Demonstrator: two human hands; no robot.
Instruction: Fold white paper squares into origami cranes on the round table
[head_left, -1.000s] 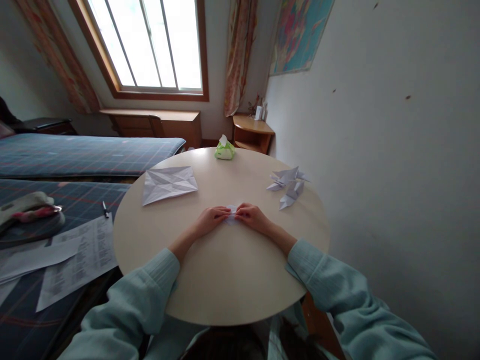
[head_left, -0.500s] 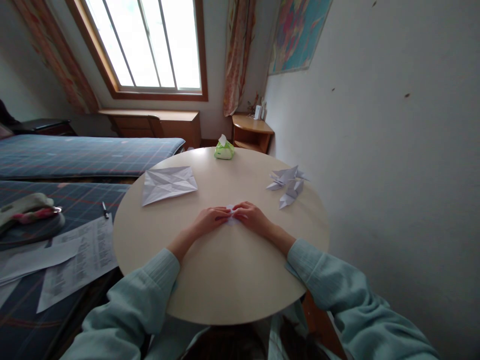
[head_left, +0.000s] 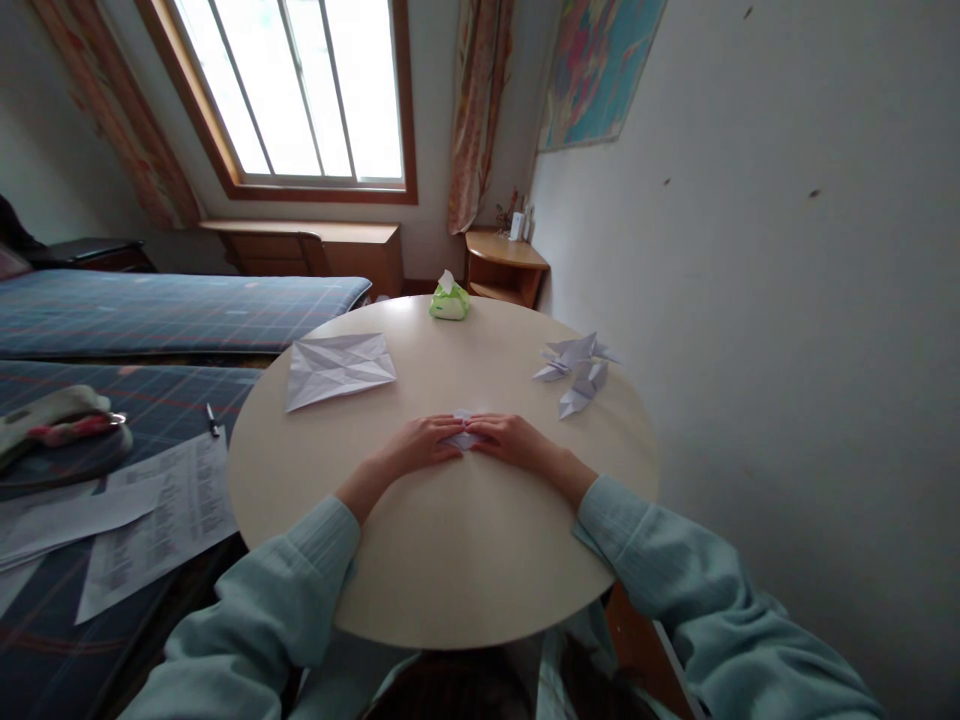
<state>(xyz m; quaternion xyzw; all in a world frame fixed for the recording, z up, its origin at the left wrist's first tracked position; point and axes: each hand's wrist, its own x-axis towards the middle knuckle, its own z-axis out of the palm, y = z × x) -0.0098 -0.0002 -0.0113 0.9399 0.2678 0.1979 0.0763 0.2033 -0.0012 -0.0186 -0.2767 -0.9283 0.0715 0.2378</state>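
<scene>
A small piece of folded white paper lies on the round table, mostly covered by my fingers. My left hand grips its left side, while my right hand holds the right side, the fingertips of both nearly meeting in the middle. Over to the left is a creased sheet of white paper, spread out with many fold lines. Several folded white paper figures sit in a group toward the right edge.
At the table's far edge stands a green tissue pack. To the left, a bed carries printed sheets, a pen and a bag-like item. A white wall runs along the right side.
My right hand's fingers have lowered and flattened over the paper. The left fingers have shifted slightly, and more of the paper's lower edge shows between the hands.
</scene>
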